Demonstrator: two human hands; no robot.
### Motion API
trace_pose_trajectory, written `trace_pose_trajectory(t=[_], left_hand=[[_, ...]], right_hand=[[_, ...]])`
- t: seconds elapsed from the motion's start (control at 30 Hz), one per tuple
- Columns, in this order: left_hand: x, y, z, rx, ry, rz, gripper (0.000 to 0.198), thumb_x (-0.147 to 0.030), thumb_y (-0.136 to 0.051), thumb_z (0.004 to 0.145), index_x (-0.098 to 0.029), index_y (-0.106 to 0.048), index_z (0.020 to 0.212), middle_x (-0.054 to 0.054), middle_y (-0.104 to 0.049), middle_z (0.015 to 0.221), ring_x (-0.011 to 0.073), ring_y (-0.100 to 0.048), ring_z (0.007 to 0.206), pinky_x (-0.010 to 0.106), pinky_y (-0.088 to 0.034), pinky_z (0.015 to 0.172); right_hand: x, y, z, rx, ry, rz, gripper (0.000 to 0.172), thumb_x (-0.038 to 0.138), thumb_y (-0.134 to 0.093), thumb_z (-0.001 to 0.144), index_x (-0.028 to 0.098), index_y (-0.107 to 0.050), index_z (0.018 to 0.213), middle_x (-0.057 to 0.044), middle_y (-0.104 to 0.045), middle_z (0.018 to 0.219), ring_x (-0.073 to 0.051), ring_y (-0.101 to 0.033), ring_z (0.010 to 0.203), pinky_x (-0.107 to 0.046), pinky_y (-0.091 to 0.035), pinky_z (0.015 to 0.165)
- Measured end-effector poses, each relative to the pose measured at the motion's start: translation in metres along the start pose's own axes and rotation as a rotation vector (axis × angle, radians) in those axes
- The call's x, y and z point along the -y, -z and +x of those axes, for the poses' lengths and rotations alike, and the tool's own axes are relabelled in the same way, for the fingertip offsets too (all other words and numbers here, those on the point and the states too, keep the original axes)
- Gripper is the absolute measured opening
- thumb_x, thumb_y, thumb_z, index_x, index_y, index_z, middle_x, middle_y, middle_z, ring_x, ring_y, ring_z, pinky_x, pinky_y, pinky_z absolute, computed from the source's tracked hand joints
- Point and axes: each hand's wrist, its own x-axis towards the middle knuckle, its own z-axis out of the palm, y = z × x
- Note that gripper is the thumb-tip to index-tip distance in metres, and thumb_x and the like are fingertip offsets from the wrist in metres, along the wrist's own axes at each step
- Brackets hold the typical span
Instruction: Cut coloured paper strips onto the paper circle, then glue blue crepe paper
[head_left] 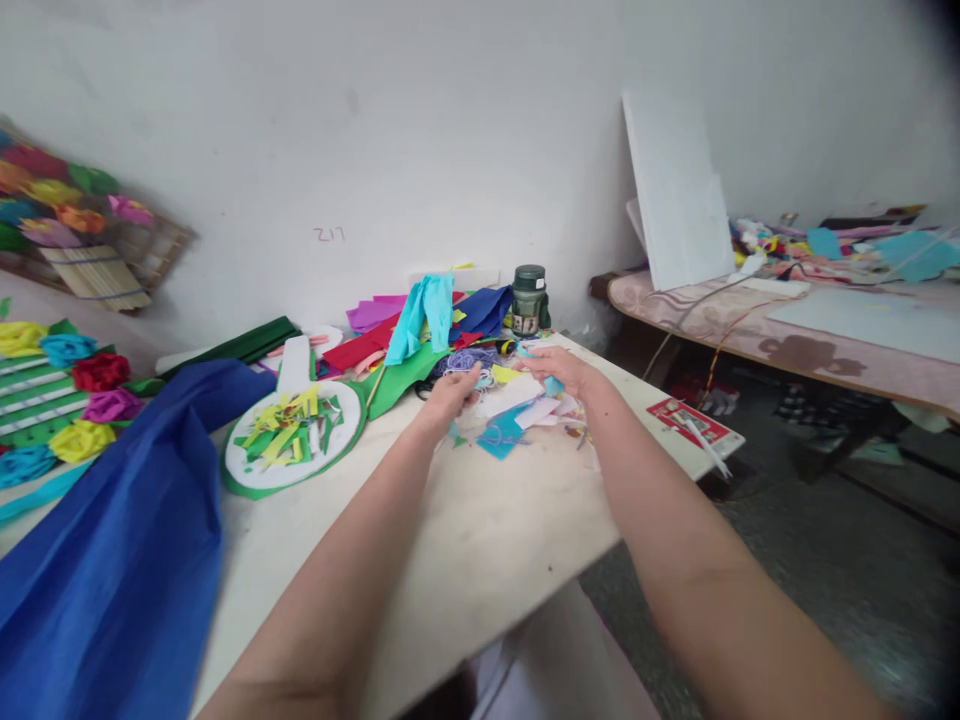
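Note:
Both hands reach over a heap of paper scraps on the table. My left hand (454, 395) is at the heap's left edge, its fingers curled together; what they hold, if anything, is too small to make out. On the far right side of the heap, my right hand (562, 370) has its fingers closed around light-blue paper scraps (553, 386). Between the hands lie a bright blue paper piece (501, 435), white paper scraps (538, 411) and a yellow scrap (505, 375). Just behind them sits a tangle of purple yarn (471, 360).
Left of my hands lies a white round paddle shape (349, 430) with green edging, carrying yellow and green strips. Blue crepe paper (127, 540) covers the table's left side. Coloured sheets (420, 320) and a dark green bottle (529, 300) stand at the back. A red card (694, 424) lies at the right corner.

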Motion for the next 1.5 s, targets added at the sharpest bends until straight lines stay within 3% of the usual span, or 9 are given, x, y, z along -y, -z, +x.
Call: trace_pose_trajectory(t=[0.13,0.27,0.53,0.67,0.87,1.03,1.13,1.33,1.5], left_hand=[[0.004,-0.025,-0.003,-0.035,-0.146,0.489,0.039,-0.052,-0.062,0.061,-0.018,-0.056,0.079,0.002,-0.060,0.072,0.0149,-0.054,0.065,0.024,-0.037,0.055],[0.014,-0.036,-0.003,-0.049,-0.200,0.746,0.037,-0.036,-0.064,0.064,-0.018,-0.059,0.097,0.007,-0.063,0.090,0.0218,-0.057,0.085,0.029,-0.042,0.070],[0.024,-0.031,-0.002,-0.088,-0.247,0.615,0.014,-0.022,-0.055,0.072,-0.020,-0.067,0.078,0.002,-0.067,0.080,0.0156,-0.058,0.074,0.025,-0.042,0.071],[0.026,-0.027,-0.003,-0.223,-0.196,0.545,0.016,-0.025,-0.055,0.073,-0.020,-0.068,0.081,0.001,-0.068,0.080,0.0152,-0.059,0.073,0.024,-0.042,0.071],[0.027,-0.024,-0.004,-0.246,-0.189,0.546,0.020,-0.024,-0.056,0.071,-0.021,-0.066,0.088,0.001,-0.067,0.084,0.0157,-0.059,0.077,0.024,-0.042,0.072],[0.021,-0.025,-0.006,-0.214,-0.120,0.717,0.020,-0.026,-0.056,0.070,-0.021,-0.064,0.088,0.003,-0.066,0.081,0.0181,-0.058,0.078,0.027,-0.041,0.071],[0.019,-0.027,-0.008,-0.187,-0.153,0.773,0.025,-0.036,-0.057,0.071,-0.017,-0.064,0.086,0.007,-0.064,0.081,0.0194,-0.057,0.078,0.027,-0.041,0.070],[0.012,-0.028,-0.016,-0.138,-0.378,0.731,0.048,-0.050,-0.031,0.085,-0.019,-0.067,0.077,0.007,-0.065,0.094,0.0186,-0.054,0.094,0.028,-0.036,0.085],[0.006,-0.023,-0.017,-0.295,-0.314,0.746,0.056,-0.053,-0.027,0.085,-0.017,-0.063,0.061,0.008,-0.065,0.076,0.0187,-0.055,0.084,0.029,-0.036,0.082]], right_hand=[[-0.007,-0.003,0.006,-0.105,0.036,-0.049,0.031,0.031,-0.066,0.057,0.013,-0.064,0.082,0.001,-0.057,0.063,-0.009,-0.044,0.054,-0.022,-0.033,0.051],[-0.004,-0.008,0.005,-0.137,0.085,-0.126,0.029,0.018,-0.057,0.056,0.014,-0.064,0.084,0.002,-0.056,0.063,-0.009,-0.044,0.054,-0.021,-0.033,0.049],[0.000,-0.003,0.000,-0.105,0.228,-0.518,0.044,0.005,-0.042,0.053,0.015,-0.066,0.089,-0.001,-0.058,0.080,-0.012,-0.049,0.067,-0.023,-0.037,0.059],[-0.003,0.000,0.001,-0.115,0.337,-0.794,0.042,0.001,-0.047,0.053,0.018,-0.068,0.086,-0.004,-0.057,0.090,-0.016,-0.050,0.083,-0.027,-0.039,0.074],[-0.007,-0.001,0.003,-0.289,0.310,-1.008,0.023,0.011,-0.053,0.068,0.019,-0.071,0.081,-0.007,-0.054,0.085,-0.021,-0.049,0.084,-0.031,-0.039,0.073],[-0.005,0.002,0.002,-0.616,0.406,-0.977,0.021,0.018,-0.051,0.073,0.020,-0.070,0.082,-0.009,-0.055,0.094,-0.024,-0.046,0.091,-0.035,-0.040,0.077],[-0.004,0.002,0.003,-0.695,0.427,-0.915,0.019,0.022,-0.050,0.074,0.019,-0.068,0.082,-0.009,-0.057,0.095,-0.024,-0.047,0.091,-0.037,-0.040,0.080],[-0.008,-0.006,0.012,-0.647,0.396,-0.669,0.019,0.024,-0.049,0.073,0.016,-0.065,0.080,-0.008,-0.062,0.084,-0.021,-0.054,0.083,-0.033,-0.042,0.077],[-0.010,-0.015,0.015,-0.609,0.484,-0.573,0.015,0.022,-0.051,0.070,0.016,-0.065,0.073,-0.006,-0.062,0.080,-0.018,-0.056,0.078,-0.031,-0.043,0.075]])
